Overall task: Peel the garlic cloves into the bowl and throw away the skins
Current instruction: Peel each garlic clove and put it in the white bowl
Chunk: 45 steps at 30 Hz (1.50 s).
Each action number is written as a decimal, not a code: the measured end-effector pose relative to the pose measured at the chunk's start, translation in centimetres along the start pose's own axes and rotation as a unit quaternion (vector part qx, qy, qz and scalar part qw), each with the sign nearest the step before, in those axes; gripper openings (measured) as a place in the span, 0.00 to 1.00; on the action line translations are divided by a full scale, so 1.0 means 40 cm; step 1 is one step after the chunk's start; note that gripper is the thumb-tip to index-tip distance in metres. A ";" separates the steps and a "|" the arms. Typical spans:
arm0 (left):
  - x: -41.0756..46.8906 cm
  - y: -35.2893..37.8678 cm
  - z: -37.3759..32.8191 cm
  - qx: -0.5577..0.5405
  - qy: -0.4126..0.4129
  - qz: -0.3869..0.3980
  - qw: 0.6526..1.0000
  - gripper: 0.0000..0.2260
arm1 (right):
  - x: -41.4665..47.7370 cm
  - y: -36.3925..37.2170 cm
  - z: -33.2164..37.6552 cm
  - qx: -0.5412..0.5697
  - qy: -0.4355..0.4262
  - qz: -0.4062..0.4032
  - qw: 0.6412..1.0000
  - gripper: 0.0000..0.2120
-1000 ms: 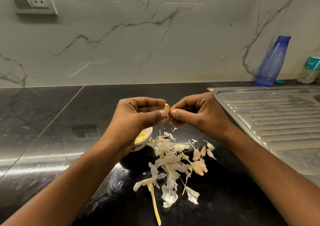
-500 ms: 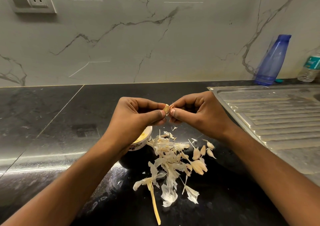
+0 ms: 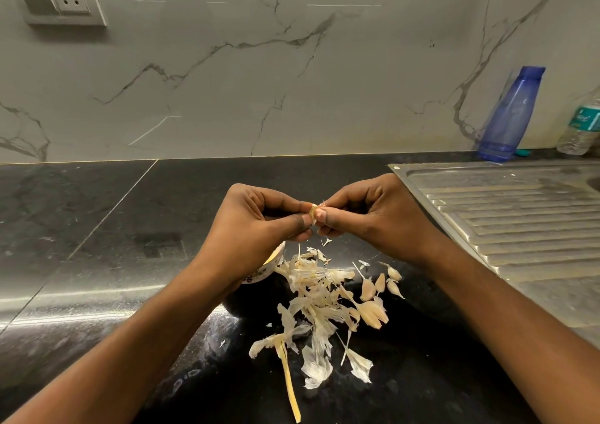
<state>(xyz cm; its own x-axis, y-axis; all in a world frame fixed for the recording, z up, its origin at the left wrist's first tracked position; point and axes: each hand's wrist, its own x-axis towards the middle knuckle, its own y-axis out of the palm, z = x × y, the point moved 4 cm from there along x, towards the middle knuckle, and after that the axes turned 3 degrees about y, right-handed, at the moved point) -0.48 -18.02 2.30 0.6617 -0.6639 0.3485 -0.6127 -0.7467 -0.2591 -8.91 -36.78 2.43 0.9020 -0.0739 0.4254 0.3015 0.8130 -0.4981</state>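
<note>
Above the black countertop [image 3: 97, 229], in the middle of the head view, both hands are meeting over a single garlic clove [image 3: 313, 212]. The left hand [image 3: 256, 222] is curling its fingers and pinching the clove between thumb and forefinger. The right hand [image 3: 367, 216] is also curled, its thumb and fingertips nipping a thin strip of skin at the clove's top.

Just below the left wrist, a small patterned bowl [image 3: 259, 276] is sitting on the counter, mostly hidden by the arm, with something yellowish showing inside its rim. To the right of the bowl, touching it, a loose pile of papery garlic skins [image 3: 315, 297] is lying spread toward the near edge, and a long pale stalk [image 3: 289, 375] is trailing out of it. Several unpeeled cloves [image 3: 373, 311] are resting at the pile's right side.

At the right, a ribbed steel drainboard [image 3: 519, 222] is lying set into the counter. Behind it, against the marble wall [image 3: 227, 82], a blue bottle [image 3: 509, 115] and a clear water bottle [image 3: 581, 128] are standing. A socket plate [image 3: 61, 0] is showing at the far left on the wall.
</note>
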 end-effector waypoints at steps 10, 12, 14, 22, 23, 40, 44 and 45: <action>0.002 0.001 0.006 -0.001 0.004 -0.001 1.000 0.07 | 0.000 0.002 -0.004 0.016 -0.005 -0.007 1.000 0.07; 0.002 0.001 0.006 -0.002 0.005 -0.001 1.000 0.07 | -0.001 0.005 -0.003 0.015 -0.009 -0.017 1.000 0.06; 0.001 0.002 0.005 -0.007 0.007 0.000 1.000 0.07 | 0.000 0.008 -0.005 0.015 -0.009 -0.022 1.000 0.06; 0.002 0.000 0.001 -0.014 0.008 0.000 1.000 0.07 | -0.001 0.002 -0.001 0.014 -0.001 -0.015 1.000 0.06; 0.002 0.000 0.002 -0.001 0.010 0.003 1.000 0.07 | -0.001 0.002 -0.001 0.008 -0.002 -0.010 1.000 0.07; 0.002 0.003 0.008 0.052 0.013 0.008 0.999 0.06 | -0.002 0.011 -0.001 -0.023 -0.010 0.006 1.000 0.06; 0.001 0.004 0.008 0.020 -0.003 0.001 1.000 0.06 | -0.003 0.012 0.003 -0.025 -0.016 -0.011 0.999 0.06; 0.000 0.004 0.007 0.011 -0.005 0.000 1.000 0.06 | -0.003 0.012 0.004 -0.021 -0.017 -0.017 0.999 0.06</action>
<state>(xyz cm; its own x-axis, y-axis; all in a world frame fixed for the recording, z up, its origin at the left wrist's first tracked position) -0.46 -18.15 1.99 0.6660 -0.6645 0.3390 -0.6032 -0.7470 -0.2795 -8.93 -36.28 2.25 0.8800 -0.0805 0.4682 0.3454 0.7849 -0.5143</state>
